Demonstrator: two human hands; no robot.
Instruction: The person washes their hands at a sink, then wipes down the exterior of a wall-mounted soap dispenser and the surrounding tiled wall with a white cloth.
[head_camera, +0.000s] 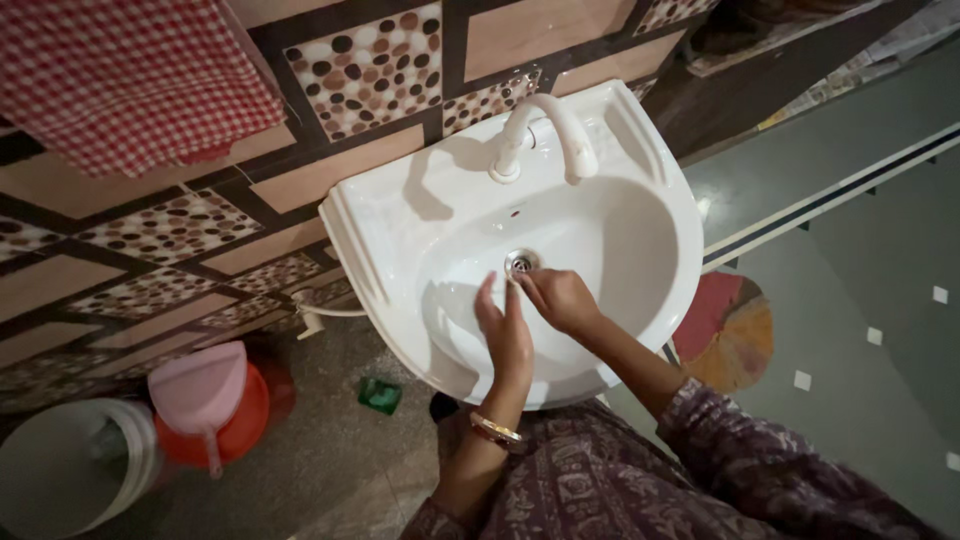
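Working both hands inside the white wash basin (640, 150), over the drain (520, 264). Left hand (508, 335) flat, fingers extended and pressed together, empty. Right hand (560, 298) curled, fingertips at the drain rim; can't tell if it pinches anything. Faucet (545, 135) above shows no visible water stream. Looks like the rubbing/scrubbing stage near the drain. Next move needs water on, hands under the spout.

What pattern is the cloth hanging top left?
Red-and-white check on the cloth, clearest in the head view.
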